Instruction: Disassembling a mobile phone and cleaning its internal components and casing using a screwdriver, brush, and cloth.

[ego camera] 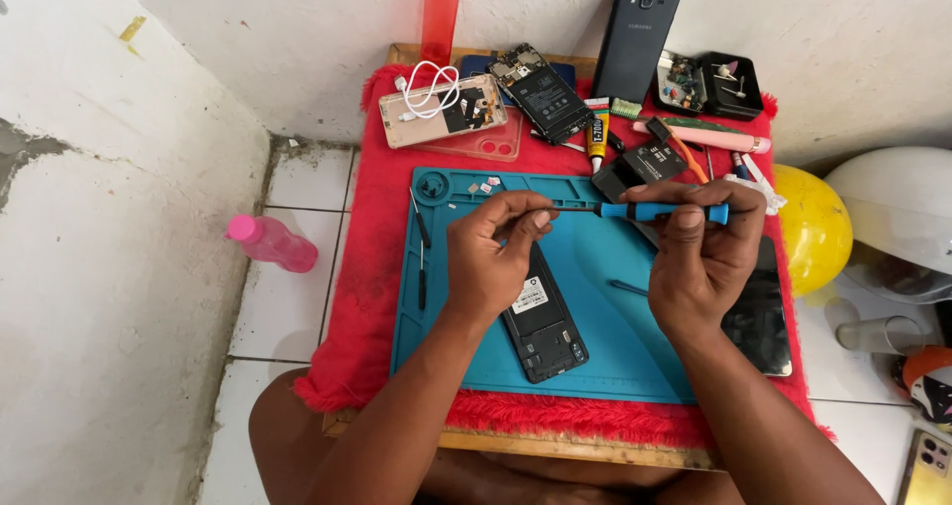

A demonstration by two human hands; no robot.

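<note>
My right hand (700,257) grips a blue-handled screwdriver (656,210) held level above a teal work mat (605,336). The fingers of my left hand (493,252) pinch around the screwdriver's thin metal tip. Under my left hand an opened black phone body (542,324) lies on the mat, its insides facing up. A dark phone screen (762,316) rests at the mat's right edge, partly beneath my right wrist.
A red fluffy cloth (362,297) covers a small wooden table. At the back lie opened phones (535,88), a white cable (433,86), a glue tube (596,133), a black parts tray (709,83) and an upright black phone (638,34). A pink bottle (273,242) lies on the floor, a yellow ball (813,227) at right.
</note>
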